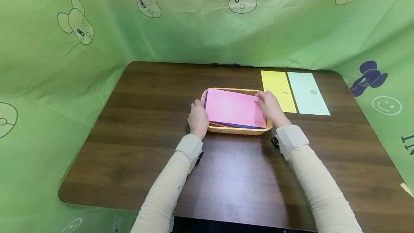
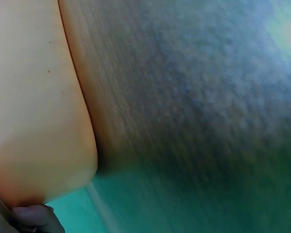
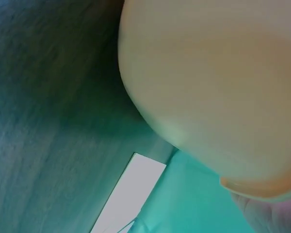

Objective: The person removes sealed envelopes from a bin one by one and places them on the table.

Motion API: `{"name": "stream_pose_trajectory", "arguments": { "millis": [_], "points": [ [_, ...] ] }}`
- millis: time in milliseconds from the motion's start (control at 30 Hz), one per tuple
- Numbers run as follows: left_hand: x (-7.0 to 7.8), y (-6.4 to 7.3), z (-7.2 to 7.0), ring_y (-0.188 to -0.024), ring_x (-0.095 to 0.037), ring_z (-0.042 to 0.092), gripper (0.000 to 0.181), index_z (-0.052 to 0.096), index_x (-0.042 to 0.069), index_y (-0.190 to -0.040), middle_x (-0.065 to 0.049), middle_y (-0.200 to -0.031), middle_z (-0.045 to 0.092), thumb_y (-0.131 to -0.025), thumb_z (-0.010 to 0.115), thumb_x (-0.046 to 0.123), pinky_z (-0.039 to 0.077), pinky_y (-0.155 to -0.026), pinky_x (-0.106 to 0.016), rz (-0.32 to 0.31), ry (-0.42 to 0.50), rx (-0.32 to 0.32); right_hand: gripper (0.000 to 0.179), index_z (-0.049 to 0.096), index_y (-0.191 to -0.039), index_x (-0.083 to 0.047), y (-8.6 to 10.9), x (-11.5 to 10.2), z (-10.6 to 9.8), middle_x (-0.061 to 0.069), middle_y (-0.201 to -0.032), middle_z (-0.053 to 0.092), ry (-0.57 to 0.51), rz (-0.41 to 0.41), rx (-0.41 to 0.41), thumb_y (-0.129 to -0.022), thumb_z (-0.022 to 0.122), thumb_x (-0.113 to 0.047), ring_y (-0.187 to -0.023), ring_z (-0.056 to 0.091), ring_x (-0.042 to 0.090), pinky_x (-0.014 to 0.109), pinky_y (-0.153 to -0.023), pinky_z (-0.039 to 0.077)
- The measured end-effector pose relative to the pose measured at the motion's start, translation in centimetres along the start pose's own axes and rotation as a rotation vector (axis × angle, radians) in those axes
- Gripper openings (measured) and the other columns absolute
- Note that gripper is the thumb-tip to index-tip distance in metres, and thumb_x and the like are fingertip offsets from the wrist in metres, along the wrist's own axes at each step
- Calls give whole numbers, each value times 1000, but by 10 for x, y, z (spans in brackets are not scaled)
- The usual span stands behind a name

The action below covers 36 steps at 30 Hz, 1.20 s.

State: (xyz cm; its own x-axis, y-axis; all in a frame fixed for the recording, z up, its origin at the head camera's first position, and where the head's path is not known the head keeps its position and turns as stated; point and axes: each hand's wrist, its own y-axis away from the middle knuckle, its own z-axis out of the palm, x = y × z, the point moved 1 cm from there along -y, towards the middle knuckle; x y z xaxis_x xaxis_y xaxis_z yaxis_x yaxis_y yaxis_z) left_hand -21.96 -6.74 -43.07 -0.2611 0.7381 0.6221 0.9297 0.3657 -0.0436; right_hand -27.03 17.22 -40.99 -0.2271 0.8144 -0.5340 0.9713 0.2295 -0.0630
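Observation:
A shallow tan plastic basket (image 1: pixel 239 131) sits mid-table, holding a stack of coloured envelopes. On top lies a pink envelope (image 1: pixel 231 107) with a row of small printed boxes; blue and red edges show beneath it. My left hand (image 1: pixel 198 118) grips the basket's left end, fingers curled at the rim beside the stack. In the left wrist view a fingertip (image 2: pixel 36 217) is right at the basket's end wall. My right hand (image 1: pixel 271 107) reaches over the right rim and pinches the pink envelope near its far right corner. In the right wrist view its fingers (image 3: pixel 269 213) are partly hidden behind the rim.
A yellow envelope (image 1: pixel 277 89) and a pale blue one (image 1: pixel 307 92) lie side by side on the brown wooden table (image 1: pixel 142 118), behind and right of the basket. Green printed cloth (image 1: pixel 194 31) hangs around the table's back and sides.

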Motion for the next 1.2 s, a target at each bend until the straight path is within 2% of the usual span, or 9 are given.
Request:
{"name": "stream_pose_trajectory", "arguments": {
  "millis": [200,367,700,967,1100,1200],
  "points": [
    [-1,-1,-1,-97,-40,65,40,54,3,-117,-19,-106,60,-105,29,32,53,-80,-52,-56,68,-43,22,62,-107,8,2,2,-1,27,-98,56,-34,-3,43,-97,53,-10,-88,51,37,48,-82,44],
    [-2,0,-1,-101,-40,63,41,54,3,-119,-19,-109,60,-105,29,32,52,-84,-53,-80,89,-72,22,68,-104,6,3,4,0,26,-98,64,-100,42,109,-93,61,-11,-87,57,35,39,-78,44],
    [-1,-1,-2,-100,-40,64,41,53,3,-121,-19,-109,60,-106,27,32,52,-82,-53,-81,71,-61,20,72,-101,2,5,0,-5,23,-101,71,-111,82,189,-90,66,-14,-91,65,35,44,-80,49],
    [-1,0,-3,-103,-37,64,40,50,4,-123,-17,-112,61,-106,25,30,52,-84,-51,-113,94,-62,20,71,-103,2,6,-3,-4,23,-104,70,-147,111,220,-91,63,-13,-94,63,35,45,-83,50],
    [-2,0,-2,-102,-37,64,40,50,4,-123,-18,-111,61,-106,25,31,52,-84,-51,-111,105,-61,21,69,-106,2,5,-2,-2,24,-107,67,-194,127,219,-93,61,-12,-97,62,34,44,-85,49],
    [-1,1,-3,-102,-38,64,41,51,4,-121,-18,-110,61,-106,26,31,52,-83,-52,-102,120,-49,22,68,-109,2,4,-3,-3,23,-106,66,-191,121,220,-94,59,-12,-96,60,33,41,-84,48]
  ]
}}
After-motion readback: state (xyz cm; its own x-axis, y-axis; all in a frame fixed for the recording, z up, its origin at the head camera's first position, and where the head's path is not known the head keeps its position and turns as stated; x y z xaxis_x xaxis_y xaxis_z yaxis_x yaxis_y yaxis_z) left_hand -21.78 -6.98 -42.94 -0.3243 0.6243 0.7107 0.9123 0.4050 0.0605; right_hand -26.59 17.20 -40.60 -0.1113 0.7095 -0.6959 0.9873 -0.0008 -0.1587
